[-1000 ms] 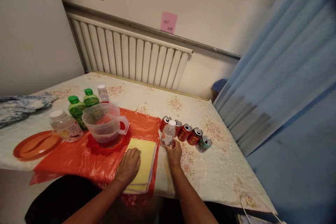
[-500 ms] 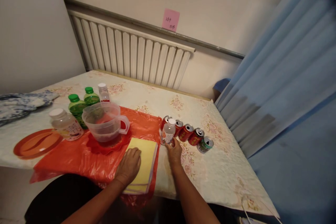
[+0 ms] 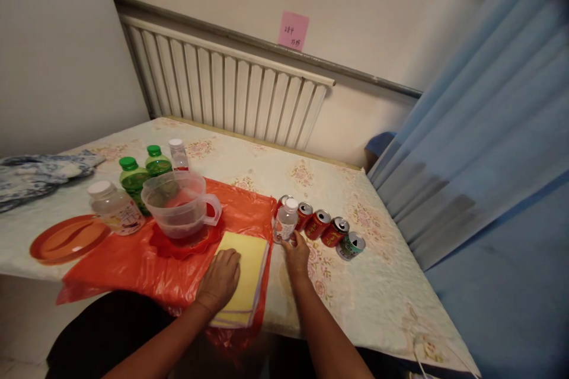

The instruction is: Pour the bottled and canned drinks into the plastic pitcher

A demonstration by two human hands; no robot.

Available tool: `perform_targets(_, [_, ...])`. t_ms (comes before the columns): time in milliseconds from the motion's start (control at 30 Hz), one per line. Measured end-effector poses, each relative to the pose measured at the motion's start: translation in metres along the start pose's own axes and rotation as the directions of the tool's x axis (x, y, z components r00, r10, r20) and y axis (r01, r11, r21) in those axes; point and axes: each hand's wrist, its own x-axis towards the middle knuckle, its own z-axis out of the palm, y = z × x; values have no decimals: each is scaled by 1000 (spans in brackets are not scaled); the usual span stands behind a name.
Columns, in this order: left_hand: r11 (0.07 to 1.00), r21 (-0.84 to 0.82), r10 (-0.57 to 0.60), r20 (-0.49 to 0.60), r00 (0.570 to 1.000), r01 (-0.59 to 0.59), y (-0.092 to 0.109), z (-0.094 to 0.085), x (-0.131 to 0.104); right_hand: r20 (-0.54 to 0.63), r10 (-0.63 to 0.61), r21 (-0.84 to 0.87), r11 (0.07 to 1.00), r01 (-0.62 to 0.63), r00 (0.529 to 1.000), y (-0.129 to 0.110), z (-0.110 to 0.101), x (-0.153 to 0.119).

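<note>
My left hand lies over a folded yellow cloth, fingers resting on its upper left part. Beneath that cloth is a spread red plastic bag. My right hand has its fingertips around the base of a small clear bottle with a white cap, which stands upright just right of the bag. Behind and right of this bottle is a row of several drink cans, red ones and a green one. A clear measuring jug with a handle sits in a red scalloped dish.
Left of the jug are two green-capped bottles, a larger white-capped jar, another small white-capped bottle and an orange lid. A patterned cloth lies far left. A radiator runs behind; a blue curtain hangs right.
The whole view has shifted slightly. Both hands stay in the same places, the left on the yellow cloth and the right at the small bottle's base.
</note>
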Motion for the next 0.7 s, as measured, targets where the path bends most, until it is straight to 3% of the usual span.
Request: perform_targets(700, [1000, 3, 17, -36, 999, -17, -5, 7, -2, -1, 24, -12, 1000, -24, 1000, -1, 4, 3])
